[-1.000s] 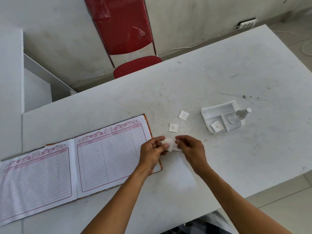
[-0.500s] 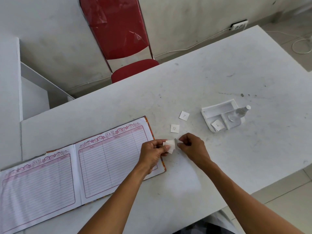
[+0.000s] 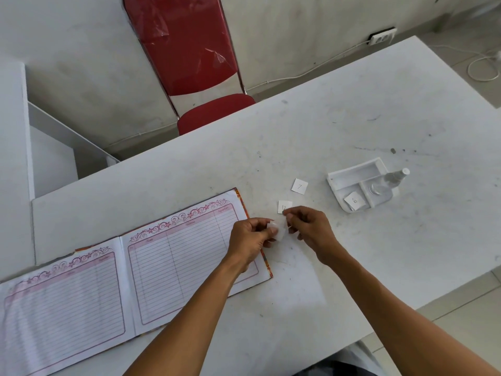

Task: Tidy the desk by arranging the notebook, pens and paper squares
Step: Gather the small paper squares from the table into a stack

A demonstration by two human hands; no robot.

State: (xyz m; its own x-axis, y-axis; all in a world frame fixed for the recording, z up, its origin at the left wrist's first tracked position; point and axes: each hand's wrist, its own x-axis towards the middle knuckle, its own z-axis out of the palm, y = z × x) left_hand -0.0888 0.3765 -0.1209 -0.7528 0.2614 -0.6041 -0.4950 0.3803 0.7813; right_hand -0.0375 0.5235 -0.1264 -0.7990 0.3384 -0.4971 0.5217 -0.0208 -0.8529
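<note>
Left hand (image 3: 250, 238) pinches a thin paper square (image 3: 279, 231); right hand (image 3: 309, 226) fingers closed at its edge, grip uncertain; flimsy, creasable, best taken by the edges.

Bare desk (image 3: 352, 109) lies open beyond the tray (image 3: 336, 177); the open notebook (image 3: 130, 275) fills the left.

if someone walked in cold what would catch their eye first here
Probably the red chair pushed up to the far side of the white desk, the only strong colour. Next, the open notebook with pink ruled pages at the near left. Beside it the left hand and right hand pinch small white paper together, with numbered squares 12 and 7 just beyond.
</note>
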